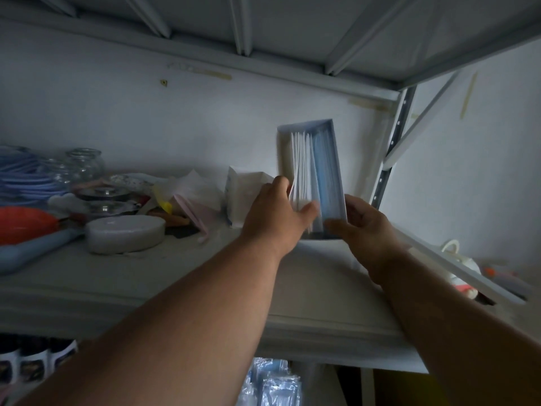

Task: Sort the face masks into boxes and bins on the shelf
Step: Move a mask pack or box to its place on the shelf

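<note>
Head view, both hands (275, 215) gripping mask box (310, 171)

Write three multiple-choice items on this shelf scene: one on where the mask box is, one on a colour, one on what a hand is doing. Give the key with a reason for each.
1. Where is the open mask box?
A. held up over the right part of the shelf
B. on the floor
C. among the glass jars

2. What colours are the masks in the box?
A. all black
B. white and light blue
C. red and green

3. What is the left hand doing?
A. hanging idle
B. lifting a jar
C. gripping the white masks in the box

Key:
1 A: both hands, the right hand at its near end, hold it tilted over the shelf.
2 B: white edges lie on the left side, blue on the right.
3 C: fingers and thumb close round the white stack.
</note>
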`<state>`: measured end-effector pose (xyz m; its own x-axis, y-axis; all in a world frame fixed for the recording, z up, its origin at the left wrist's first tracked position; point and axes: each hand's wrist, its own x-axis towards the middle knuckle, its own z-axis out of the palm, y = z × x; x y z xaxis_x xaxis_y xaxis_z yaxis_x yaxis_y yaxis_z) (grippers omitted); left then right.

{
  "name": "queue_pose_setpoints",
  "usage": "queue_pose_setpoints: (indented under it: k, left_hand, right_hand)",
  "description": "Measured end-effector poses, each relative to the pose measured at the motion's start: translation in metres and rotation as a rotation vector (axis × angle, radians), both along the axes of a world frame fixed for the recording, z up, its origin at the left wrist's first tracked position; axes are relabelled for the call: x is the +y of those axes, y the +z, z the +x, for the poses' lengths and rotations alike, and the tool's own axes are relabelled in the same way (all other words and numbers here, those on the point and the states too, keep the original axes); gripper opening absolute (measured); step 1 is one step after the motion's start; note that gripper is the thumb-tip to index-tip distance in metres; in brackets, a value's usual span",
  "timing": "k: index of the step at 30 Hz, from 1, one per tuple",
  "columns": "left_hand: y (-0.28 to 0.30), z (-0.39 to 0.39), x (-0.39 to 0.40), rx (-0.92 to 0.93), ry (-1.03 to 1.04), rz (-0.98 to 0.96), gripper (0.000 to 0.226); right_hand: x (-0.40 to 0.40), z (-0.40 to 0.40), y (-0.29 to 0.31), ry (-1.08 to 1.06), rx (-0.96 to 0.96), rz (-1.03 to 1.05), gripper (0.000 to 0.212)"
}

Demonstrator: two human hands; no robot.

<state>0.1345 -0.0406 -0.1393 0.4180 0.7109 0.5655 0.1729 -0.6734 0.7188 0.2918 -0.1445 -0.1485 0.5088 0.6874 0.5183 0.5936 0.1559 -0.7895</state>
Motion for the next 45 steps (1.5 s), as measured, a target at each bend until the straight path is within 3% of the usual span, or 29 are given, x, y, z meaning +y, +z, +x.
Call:
queue_pose_setpoints:
  k: [8, 10, 14, 18, 22, 27, 39, 43, 45]
  left_hand:
    - [-0.002, -0.001, 0.001, -0.002, -0.017, 0.017, 0.079]
    - [-0.002, -0.001, 0.0, -0.005, -0.037, 0.021, 0.077]
    - [0.0, 0.002, 0.001, 0.013, -0.008, 0.01, 0.053]
    - [-0.002, 0.009, 0.013, -0.012, 0.024, -0.11, 0.049]
    - [-0.004, 0.012, 0.018, -0.059, 0.001, -0.164, 0.048]
    - [-0.005, 0.013, 0.021, -0.136, -0.011, -0.173, 0.014]
    - [0.006, 0.016, 0.012, -0.398, -0.21, -0.138, 0.005]
    - [0.009, 0.018, 0.01, -0.471, -0.269, -0.109, 0.033]
    - [0.01, 0.018, 0.009, -0.52, -0.282, -0.101, 0.027]
  right_hand:
    - [-0.002, 0.002, -0.001, -0.03, -0.079, -0.01, 0.103]
    - [-0.003, -0.002, 0.001, -0.052, -0.083, -0.013, 0.098]
    - [-0.002, 0.001, 0.0, -0.081, -0.042, 0.003, 0.066]
    - [0.004, 0.007, -0.002, -0.128, 0.029, 0.078, 0.078]
    - [0.007, 0.012, -0.003, -0.136, 0.102, 0.111, 0.063]
    - [0.009, 0.014, -0.002, -0.168, 0.118, 0.107, 0.049]
    - [0.003, 0.003, 0.006, -0.239, 0.111, 0.089, 0.07]
    - [0.008, 0.004, 0.005, -0.246, 0.104, 0.099, 0.082]
    - [0.008, 0.004, 0.004, -0.239, 0.089, 0.11, 0.097]
